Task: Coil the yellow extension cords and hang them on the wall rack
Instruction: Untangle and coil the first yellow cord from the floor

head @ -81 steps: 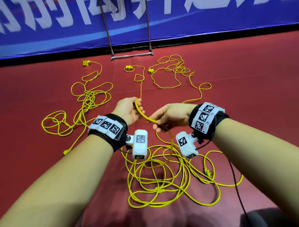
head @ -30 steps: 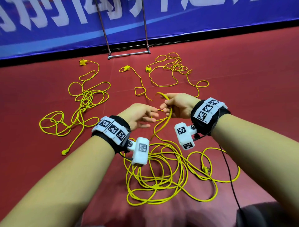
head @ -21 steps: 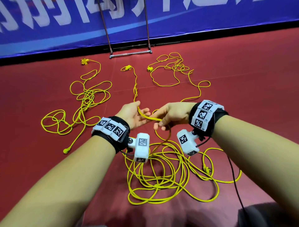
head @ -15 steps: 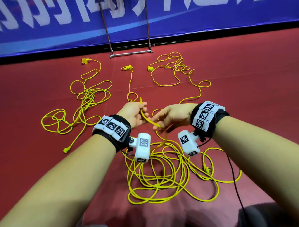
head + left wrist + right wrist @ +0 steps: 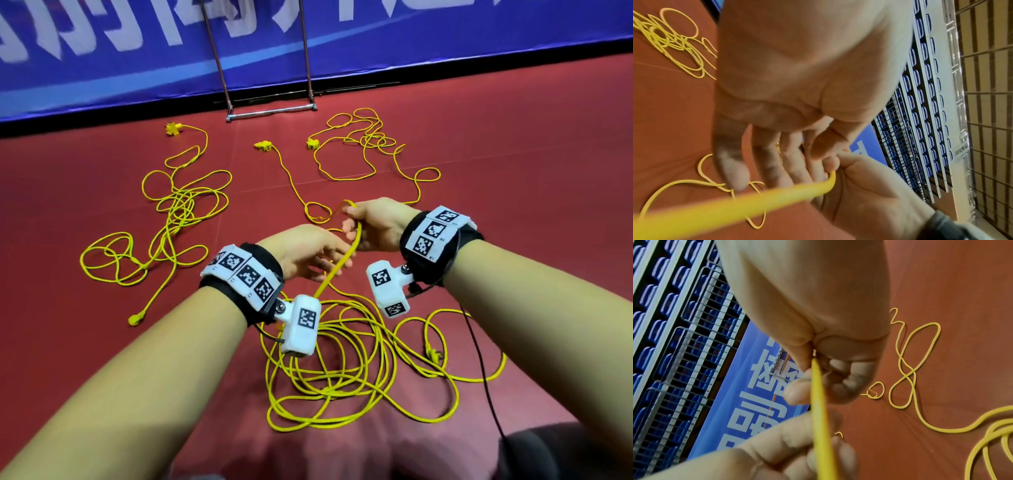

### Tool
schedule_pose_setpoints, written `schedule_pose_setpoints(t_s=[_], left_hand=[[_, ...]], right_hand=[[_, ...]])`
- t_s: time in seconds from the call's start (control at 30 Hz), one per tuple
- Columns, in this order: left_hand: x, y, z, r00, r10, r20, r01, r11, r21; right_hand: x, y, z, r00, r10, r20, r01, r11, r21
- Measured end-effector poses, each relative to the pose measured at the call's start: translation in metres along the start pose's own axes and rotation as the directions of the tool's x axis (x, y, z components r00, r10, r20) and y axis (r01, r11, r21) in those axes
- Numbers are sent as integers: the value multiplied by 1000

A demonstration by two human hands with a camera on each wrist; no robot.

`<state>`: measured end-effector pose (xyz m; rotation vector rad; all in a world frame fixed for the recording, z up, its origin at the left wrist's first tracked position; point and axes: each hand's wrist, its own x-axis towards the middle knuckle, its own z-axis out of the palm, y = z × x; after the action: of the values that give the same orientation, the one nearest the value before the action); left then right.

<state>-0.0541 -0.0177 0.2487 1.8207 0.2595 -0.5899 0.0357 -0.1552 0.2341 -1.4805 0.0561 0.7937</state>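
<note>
Cord (image 5: 354, 243) runs taut from my right hand (image 5: 376, 224), whose curled fingers (image 5: 849, 382) clamp it, down past my left hand (image 5: 301, 253). I see the left fingers (image 5: 731, 170) straight and loose, closing on nothing. Below both wrists the cord piles in loops on the floor (image 5: 531, 171). Two other cords (image 5: 178, 205) sprawl farther out, near the rack (image 5: 270, 111).

Both forearms reach forward, wrists banded, hands close together. The right hand (image 5: 376, 222) has its fingers (image 5: 846, 386) curled, pinching a yellow cord (image 5: 337, 269). The left hand (image 5: 305, 253) lies beside it, fingers (image 5: 731, 162) extended and relaxed.
</note>
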Motion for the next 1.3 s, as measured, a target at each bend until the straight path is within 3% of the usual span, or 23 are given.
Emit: schedule_pose_setpoints(t_s=[0.13,0.3,0.4,0.5,0.57,0.7,0.83,0.9,1.0,1.13,1.3], left_hand=[[11,-11,-16,968,-99,-232,25,953,-303],[14,-15,-39,959,-160,-232,-35,749,-662],[15,-16,-42,936,-192,-296,-122,611,-782],[15,-16,-41,925,-143,-352,-167,678,-716],[12,-14,-37,942,-72,-327,-156,769,-619],[6,-7,-24,976,85,-201,-156,916,-370],[2,-1,-9,976,214,-34,-217,972,-94],[-2,0,-4,971,240,8,-240,971,13],[-3,-3,-4,976,216,41,-218,973,81],[0,-9,-7,990,128,58,-129,992,11],[2,-8,-9,996,12,-92,-10,1000,25]], right_hand=[[-10,4,6,977,-72,199,117,967,-225],[-17,14,19,885,20,465,263,804,-534],[-17,15,27,846,106,522,311,697,-646],[-15,17,29,874,108,474,321,604,-729],[-11,18,25,924,45,380,247,689,-681],[-4,12,16,985,-63,158,117,927,-357],[-2,4,11,999,-31,-11,30,998,-49],[-3,3,11,998,-11,-61,12,1000,8],[-3,1,9,997,-23,-73,21,1000,-21],[-5,1,10,989,-128,-75,125,991,-43],[-5,5,14,984,-174,-32,172,984,-48]])
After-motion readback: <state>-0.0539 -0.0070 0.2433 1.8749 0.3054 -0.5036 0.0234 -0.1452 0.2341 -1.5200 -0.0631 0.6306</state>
